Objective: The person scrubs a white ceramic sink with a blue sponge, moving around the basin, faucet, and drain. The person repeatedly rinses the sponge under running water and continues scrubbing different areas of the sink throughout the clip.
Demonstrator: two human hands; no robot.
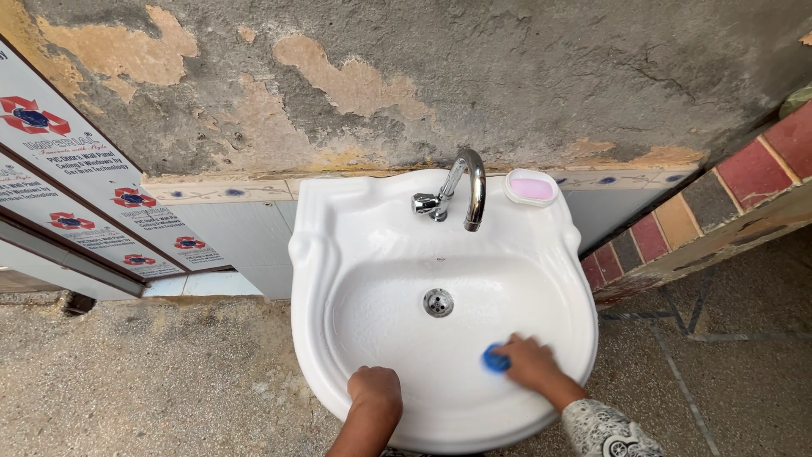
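Note:
A white wall-mounted washbasin [338, 254] fills the middle of the head view, with a metal drain [438, 302] at its centre. My right hand [531, 361] presses a small blue scrubber [495, 359] against the inside of the bowl at the front right. My left hand [375, 391] rests closed on the basin's front rim, fingers curled over the edge. A chrome tap [468, 188] arches over the bowl from the back; no water runs from it.
A pink soap bar in a white dish [531, 188] sits on the basin's back right corner. Behind is a rough, peeling wall [381, 76]. A printed panel [76, 186] leans at the left; a coloured brick ledge [719, 203] runs at the right. Concrete floor [152, 381] lies below.

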